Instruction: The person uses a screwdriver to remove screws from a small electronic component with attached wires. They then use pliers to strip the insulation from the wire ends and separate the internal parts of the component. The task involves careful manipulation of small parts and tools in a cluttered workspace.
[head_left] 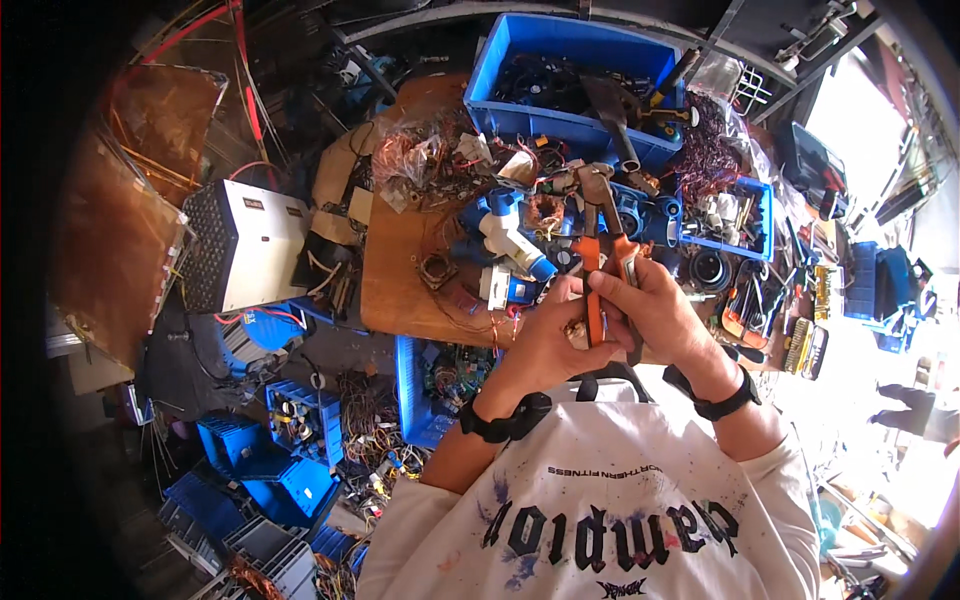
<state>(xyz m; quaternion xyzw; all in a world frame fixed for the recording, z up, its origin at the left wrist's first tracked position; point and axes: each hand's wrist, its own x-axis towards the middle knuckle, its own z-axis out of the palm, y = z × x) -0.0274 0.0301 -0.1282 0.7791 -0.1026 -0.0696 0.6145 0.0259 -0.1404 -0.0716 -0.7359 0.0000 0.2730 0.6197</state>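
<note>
Both my hands are closed at the orange handles of a pair of pliers or cutters [590,250], whose metal head points away from me over the far part of the table. My left hand [540,345] has its thumb across the lower end of one handle. A small copper-coloured bit shows by its fingers, too small to name. My right hand [665,305] wraps the handles from the right, its thumb pressed along them. Just left of the tool lie blue and white industrial plugs [515,245]. A copper coil [545,213] sits behind them.
The wooden table [395,290] carries wires and scrap parts. A blue crate [545,118] with dark parts and tools stands at its far side; a smaller blue bin [755,215] is to the right. Another blue crate [415,400] with circuit boards is below the near edge. Left stands a white metal box [262,240].
</note>
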